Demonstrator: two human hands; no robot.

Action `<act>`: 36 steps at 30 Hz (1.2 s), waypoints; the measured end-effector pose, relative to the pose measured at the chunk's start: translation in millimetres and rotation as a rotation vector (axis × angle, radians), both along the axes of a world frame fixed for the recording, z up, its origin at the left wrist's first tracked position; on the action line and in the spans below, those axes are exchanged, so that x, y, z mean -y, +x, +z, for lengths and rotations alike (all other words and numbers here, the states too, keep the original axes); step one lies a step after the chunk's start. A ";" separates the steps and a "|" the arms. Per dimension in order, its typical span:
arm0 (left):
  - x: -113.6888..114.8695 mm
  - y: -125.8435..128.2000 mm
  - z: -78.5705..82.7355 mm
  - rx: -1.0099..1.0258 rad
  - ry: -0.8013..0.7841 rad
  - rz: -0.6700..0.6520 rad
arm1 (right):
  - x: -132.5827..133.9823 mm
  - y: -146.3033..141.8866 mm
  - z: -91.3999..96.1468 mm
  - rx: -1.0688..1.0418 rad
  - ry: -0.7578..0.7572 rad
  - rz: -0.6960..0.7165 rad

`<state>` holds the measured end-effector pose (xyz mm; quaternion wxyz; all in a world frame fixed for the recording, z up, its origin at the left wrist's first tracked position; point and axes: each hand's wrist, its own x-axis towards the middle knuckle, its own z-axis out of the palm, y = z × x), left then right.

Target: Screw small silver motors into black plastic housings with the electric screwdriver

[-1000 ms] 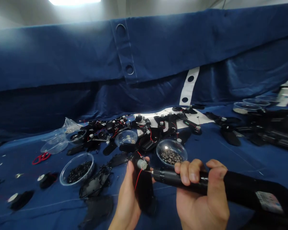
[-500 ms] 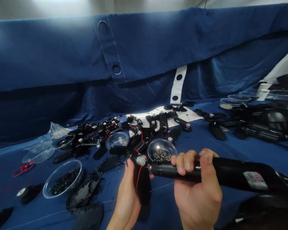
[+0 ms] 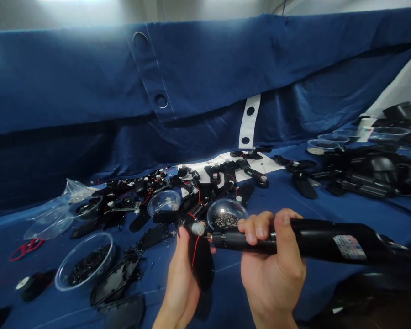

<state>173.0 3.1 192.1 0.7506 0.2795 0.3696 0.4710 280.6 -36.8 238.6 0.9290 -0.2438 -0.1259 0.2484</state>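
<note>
The blue-clothed tabletop (image 3: pixel 226 285) carried the work. The left hand (image 3: pixel 180 274) clamped a black plastic housing (image 3: pixel 202 260) bearing a small silver motor (image 3: pixel 197 228) and red wire (image 3: pixel 194 250); the right hand (image 3: pixel 272 269), close but apart, gripped an electric screwdriver (image 3: pixel 315 240), its bit aligned on the motor.

Right hand (image 3: pixel 270 269) gripping electric screwdriver (image 3: pixel 315 240), left hand (image 3: pixel 178 278) holding casing (image 3: pixel 202 260) (red wire (image 3: pixel 194 250))
</note>
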 end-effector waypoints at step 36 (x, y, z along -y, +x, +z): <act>-89.4 75.9 -6.1 -0.380 0.416 -0.078 | -31.0 122.6 -33.2 -0.261 -0.105 -0.181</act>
